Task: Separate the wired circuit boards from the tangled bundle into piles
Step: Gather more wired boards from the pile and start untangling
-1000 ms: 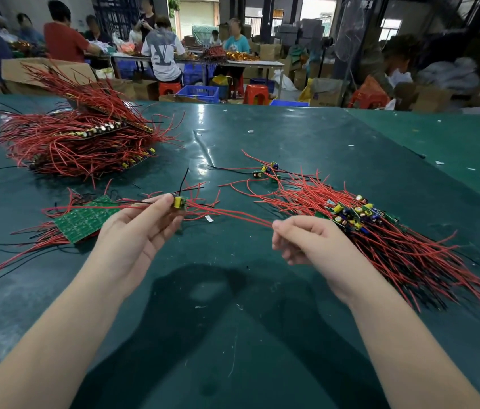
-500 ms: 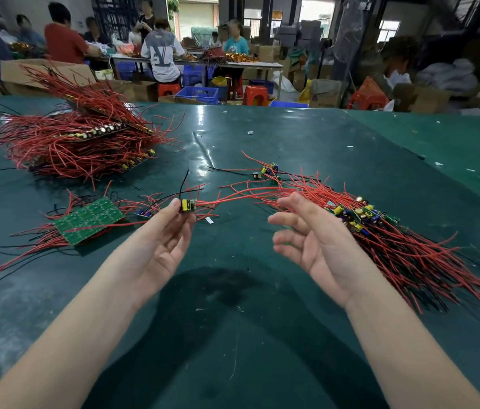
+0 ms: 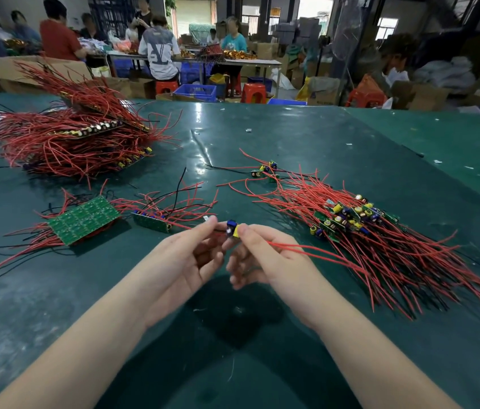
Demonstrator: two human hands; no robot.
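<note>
small board (image 3: 232, 229), seemingly pinched between both hands' fingers (image 3: 213, 226)

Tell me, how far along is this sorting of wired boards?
Partway, it seems. Done: a fanned pile of boards lies at right, with a few strays behind. In hand: the left hand and right hand pinch one small board. Left: the green panels with wires at left, and the big red bundle beyond.

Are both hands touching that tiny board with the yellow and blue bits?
Touching. In the head view, the fingertips of the left hand and the right hand pinch the small board from either side, with no gap showing.
</note>
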